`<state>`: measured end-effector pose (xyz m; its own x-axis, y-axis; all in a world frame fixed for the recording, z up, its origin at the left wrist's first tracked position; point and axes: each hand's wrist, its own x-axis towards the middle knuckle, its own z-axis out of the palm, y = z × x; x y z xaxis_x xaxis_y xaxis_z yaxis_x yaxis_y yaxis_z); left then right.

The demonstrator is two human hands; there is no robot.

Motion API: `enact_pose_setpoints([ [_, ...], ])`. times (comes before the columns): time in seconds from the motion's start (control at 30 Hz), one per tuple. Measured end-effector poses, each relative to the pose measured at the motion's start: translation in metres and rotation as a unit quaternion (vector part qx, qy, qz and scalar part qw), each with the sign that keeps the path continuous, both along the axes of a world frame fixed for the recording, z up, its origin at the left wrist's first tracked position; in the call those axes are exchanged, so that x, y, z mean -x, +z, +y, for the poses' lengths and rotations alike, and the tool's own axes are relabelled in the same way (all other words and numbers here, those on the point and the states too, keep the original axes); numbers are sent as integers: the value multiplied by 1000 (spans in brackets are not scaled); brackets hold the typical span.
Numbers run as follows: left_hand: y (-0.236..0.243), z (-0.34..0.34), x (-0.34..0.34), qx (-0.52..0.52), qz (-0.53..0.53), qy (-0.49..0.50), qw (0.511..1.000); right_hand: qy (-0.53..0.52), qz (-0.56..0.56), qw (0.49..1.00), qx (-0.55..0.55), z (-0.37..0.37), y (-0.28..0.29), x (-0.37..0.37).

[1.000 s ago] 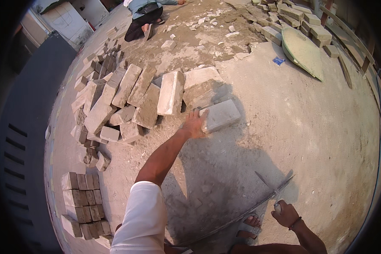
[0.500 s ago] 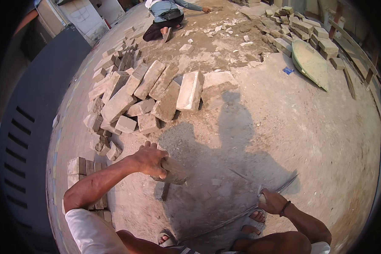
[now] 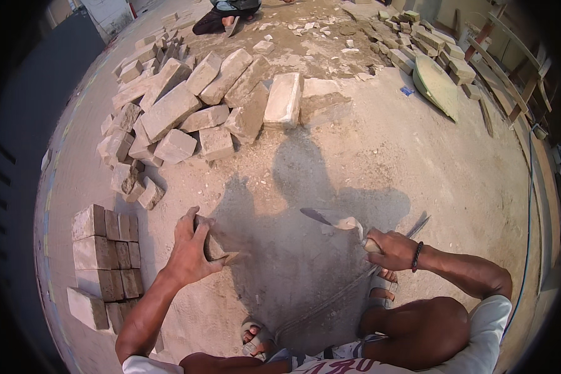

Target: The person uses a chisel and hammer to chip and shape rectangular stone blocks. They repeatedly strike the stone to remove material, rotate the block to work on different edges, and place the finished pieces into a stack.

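Observation:
My left hand (image 3: 190,252) grips a dusty brick (image 3: 210,243) above the ground, between the loose pile and my feet; motion blurs the brick's right end. In my right hand (image 3: 393,250) is a trowel (image 3: 335,219), held by its handle with the metal blade pointing left, clear of the brick. A heap of loose bricks (image 3: 171,115) lies ahead and to the left. Closer, at my left, stands a neat stack of bricks (image 3: 95,254). One pale brick (image 3: 284,100) lies at the right end of the heap.
Another person (image 3: 227,15) kneels on broken ground at the far end. A pale green, shallow dish-like object (image 3: 433,90) lies at the right, beside more piled bricks (image 3: 430,40). A dark gate (image 3: 19,118) borders the left, and a blue hose or cord (image 3: 530,206) runs along the right.
My left hand has moved left with the brick and turned it. My right hand has risen, bringing the trowel's blade into clearer view. The whole view has shifted, bringing the brick stack further in.

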<state>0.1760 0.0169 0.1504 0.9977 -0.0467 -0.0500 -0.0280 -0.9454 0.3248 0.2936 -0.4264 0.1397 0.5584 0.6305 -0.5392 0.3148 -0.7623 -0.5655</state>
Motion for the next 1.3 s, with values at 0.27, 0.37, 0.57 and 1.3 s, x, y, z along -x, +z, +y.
enact_pose_setpoints([
  [0.27,-35,30,45,48,-95,68,992,24,-32,999,26,106,74,18],
  [0.37,-66,40,61,154,-173,84,969,4,-36,998,-52,153,66,42],
  [0.57,-98,28,78,349,-271,127,888,-89,-21,971,-221,218,-5,146],
  [1.3,-104,6,87,671,-248,210,667,-63,-26,983,-169,248,-44,157],
])
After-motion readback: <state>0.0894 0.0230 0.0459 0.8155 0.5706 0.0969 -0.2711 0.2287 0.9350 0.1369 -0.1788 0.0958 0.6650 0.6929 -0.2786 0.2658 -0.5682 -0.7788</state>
